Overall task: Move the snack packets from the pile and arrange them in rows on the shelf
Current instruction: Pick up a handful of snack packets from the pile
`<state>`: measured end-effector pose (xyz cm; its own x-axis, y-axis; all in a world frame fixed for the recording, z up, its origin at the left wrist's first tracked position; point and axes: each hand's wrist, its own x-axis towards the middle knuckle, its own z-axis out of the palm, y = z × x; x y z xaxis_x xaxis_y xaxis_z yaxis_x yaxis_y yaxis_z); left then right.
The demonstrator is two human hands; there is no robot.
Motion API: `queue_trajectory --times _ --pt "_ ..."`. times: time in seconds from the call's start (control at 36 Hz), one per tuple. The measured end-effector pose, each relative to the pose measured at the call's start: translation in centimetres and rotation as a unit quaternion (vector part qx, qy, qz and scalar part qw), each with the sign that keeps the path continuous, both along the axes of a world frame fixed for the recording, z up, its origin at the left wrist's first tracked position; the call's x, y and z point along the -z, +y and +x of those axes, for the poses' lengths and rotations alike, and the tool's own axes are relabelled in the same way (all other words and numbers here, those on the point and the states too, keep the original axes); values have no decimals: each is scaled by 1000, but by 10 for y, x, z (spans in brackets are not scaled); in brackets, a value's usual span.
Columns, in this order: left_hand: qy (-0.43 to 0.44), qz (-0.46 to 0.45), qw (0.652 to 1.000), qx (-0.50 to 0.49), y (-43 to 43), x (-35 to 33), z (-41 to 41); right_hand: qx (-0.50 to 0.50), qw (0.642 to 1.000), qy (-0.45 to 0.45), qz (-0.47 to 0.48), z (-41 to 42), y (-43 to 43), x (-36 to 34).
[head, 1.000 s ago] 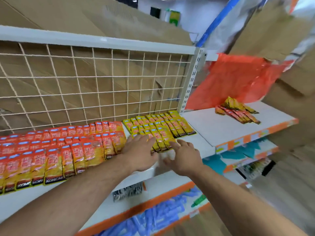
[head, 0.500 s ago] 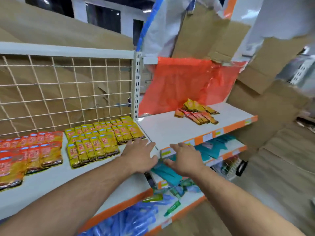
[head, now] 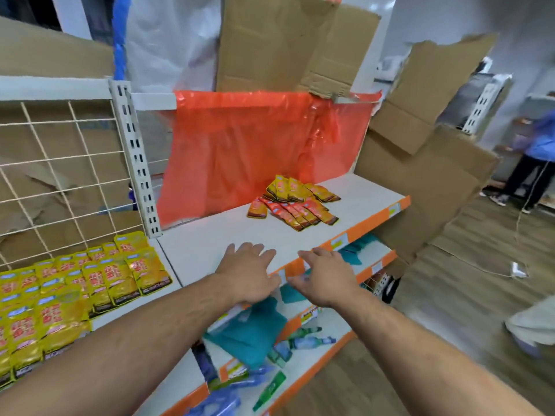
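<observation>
Both hands are empty. The left hand (head: 249,274) lies flat with the fingers stretched and a little spread, over the front part of the white shelf (head: 210,244), to the right of the slotted upright post (head: 135,163). The right hand (head: 322,277) is further right of the post, at the orange front edge of the same shelf, fingers also straight and apart; I cannot tell if either hand really touches the board.

The pile of snack packets (head: 295,202) sits on this shelf well to the right of the post and behind the hands – yellow packets at the back, red-orange ones fanned in front, close to the orange plastic sheet (head: 240,151) which hangs as a back wall.

On the left side of the post, yellow snack packets (head: 90,283) are laid in neat overlapping rows, in front of a wire grid (head: 60,175). Below and right of the post, a lower shelf holds teal packets (head: 249,328) – far to the right another person (head: 537,163) stands
</observation>
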<state>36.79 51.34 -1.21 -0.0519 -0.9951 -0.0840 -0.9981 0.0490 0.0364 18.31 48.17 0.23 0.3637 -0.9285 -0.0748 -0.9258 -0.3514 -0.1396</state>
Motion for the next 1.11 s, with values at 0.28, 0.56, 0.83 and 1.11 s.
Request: queue_trajectory --times 0.28,0.56,0.83,1.11 --pt "4 -25 998 55 -150 1 -22 50 999 16 -10 -21 -130 -2" --pt "8 -32 998 52 -242 15 -37 38 999 21 -7 -27 -224 12" --pt "-4 -40 998 -52 -286 27 -59 -72 997 14 -1 -39 -315 39" --pt "48 -72 957 -278 -291 40 -116 -137 988 -70 13 -59 -369 60"
